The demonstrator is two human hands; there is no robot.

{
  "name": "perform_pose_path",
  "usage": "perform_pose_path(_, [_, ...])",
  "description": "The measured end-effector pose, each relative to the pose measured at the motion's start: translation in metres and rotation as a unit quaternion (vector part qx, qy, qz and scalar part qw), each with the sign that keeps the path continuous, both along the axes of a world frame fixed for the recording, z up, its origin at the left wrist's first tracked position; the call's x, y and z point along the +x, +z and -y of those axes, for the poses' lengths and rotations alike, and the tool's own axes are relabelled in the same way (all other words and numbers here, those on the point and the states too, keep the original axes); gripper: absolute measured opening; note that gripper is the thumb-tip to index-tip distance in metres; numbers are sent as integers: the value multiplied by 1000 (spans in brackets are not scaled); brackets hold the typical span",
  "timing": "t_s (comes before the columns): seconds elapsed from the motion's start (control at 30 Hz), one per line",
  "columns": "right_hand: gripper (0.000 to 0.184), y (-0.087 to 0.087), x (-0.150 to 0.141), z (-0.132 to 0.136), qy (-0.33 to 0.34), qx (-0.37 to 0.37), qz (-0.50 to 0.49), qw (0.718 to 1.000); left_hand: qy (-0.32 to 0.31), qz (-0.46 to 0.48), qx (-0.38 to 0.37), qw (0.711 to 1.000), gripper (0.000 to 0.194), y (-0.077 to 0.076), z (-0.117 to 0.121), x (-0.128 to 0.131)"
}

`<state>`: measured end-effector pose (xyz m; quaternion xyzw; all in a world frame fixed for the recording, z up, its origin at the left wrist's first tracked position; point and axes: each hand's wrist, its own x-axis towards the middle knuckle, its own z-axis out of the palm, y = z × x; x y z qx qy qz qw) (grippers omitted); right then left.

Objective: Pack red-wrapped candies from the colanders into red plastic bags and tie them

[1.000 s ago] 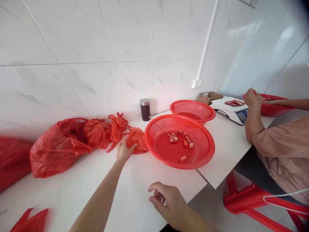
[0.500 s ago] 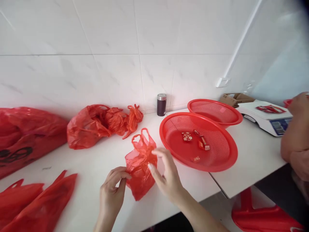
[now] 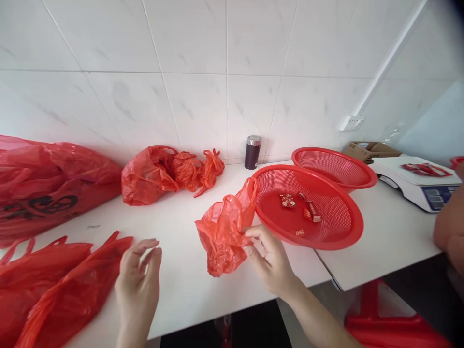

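Observation:
Between thumb and fingers, my right hand (image 3: 270,258) pinches the side of a thin red plastic bag (image 3: 223,237). The bag hangs crumpled over the white table, one handle reaching up against the near basket's rim. My left hand (image 3: 139,275) is off to the left with its fingers bent and apart, holding nothing. Closest to it lie red plastic bags (image 3: 72,280) at the table's left front. The near red mesh basket (image 3: 353,229), right of the held bag, contains several small wrapped packets (image 3: 308,212).
A second red basket (image 3: 362,180) sits behind the first. Along the wall are a dark cup (image 3: 252,153), crumpled red bags (image 3: 148,179) and a large printed red bag (image 3: 61,179). Right are a scale (image 3: 413,174) bearing red packets, a cardboard box (image 3: 366,151) and another person's arm (image 3: 447,222).
My left hand has let go of the bag and moved left. My right hand has closed on the bag's side, and the bag has tilted towards the basket. The view has shifted slightly left.

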<state>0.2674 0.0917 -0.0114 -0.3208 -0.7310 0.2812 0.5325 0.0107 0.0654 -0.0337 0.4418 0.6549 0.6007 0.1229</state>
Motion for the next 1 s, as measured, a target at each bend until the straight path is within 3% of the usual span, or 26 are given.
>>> perform_pose_path(0.1, [23, 7, -6, 1, 79, 74, 69, 992, -64, -39, 66, 995, 43, 32, -3, 8])
perform_pose_path(0.13, [24, 8, -10, 2, 105, 88, 87, 987, -95, -88, 57, 990, 53, 40, -5, 12])
perform_pose_path(0.2, [25, 9, -20, 7, 148, 96, 123, 977, -144, -187, -30, 971, 63, 50, -10, 23])
perform_pose_path(0.3, [23, 2, -30, 16, 182, 85, 210, 957, -185, -202, -211, 938, 31, 44, -19, 34])
perform_pose_path(0.37, [20, -7, -28, 20, 195, 70, 294, 933, -200, -152, -276, 928, 29, 33, -23, 31])
perform_pose_path(0.47, [16, -18, -6, 18, 191, -6, 419, 888, -221, -50, -281, 932, 35, 21, -22, 6])
perform_pose_path(0.57, [28, -19, 23, 11, 137, -98, 496, 852, -211, 54, -251, 943, 37, 16, -15, -24])
perform_pose_path(0.63, [32, -9, 31, 7, 106, -100, 477, 867, -194, 93, -231, 949, 38, 15, -11, -32])
perform_pose_path(0.67, [31, -2, 30, 7, 85, -81, 433, 894, -188, 103, -224, 951, 39, 13, -9, -32])
perform_pose_path(0.73, [23, 16, 17, 11, 15, -18, 275, 961, -190, 108, -213, 952, 36, 10, -6, -22])
perform_pose_path(0.8, [17, 30, -5, 20, -26, 33, 117, 992, -195, 99, -201, 955, 30, 8, -3, -7])
perform_pose_path(0.83, [15, 33, -18, 25, -11, 38, 84, 996, -196, 91, -194, 957, 28, 7, -2, 0])
perform_pose_path(0.9, [16, 29, -40, 33, 63, 0, 145, 987, -193, 70, -186, 961, 29, 7, 2, 12])
perform_pose_path(1.0, [22, -1, -58, 29, 116, -79, 389, 911, -180, 26, -194, 964, 33, 9, 8, 11])
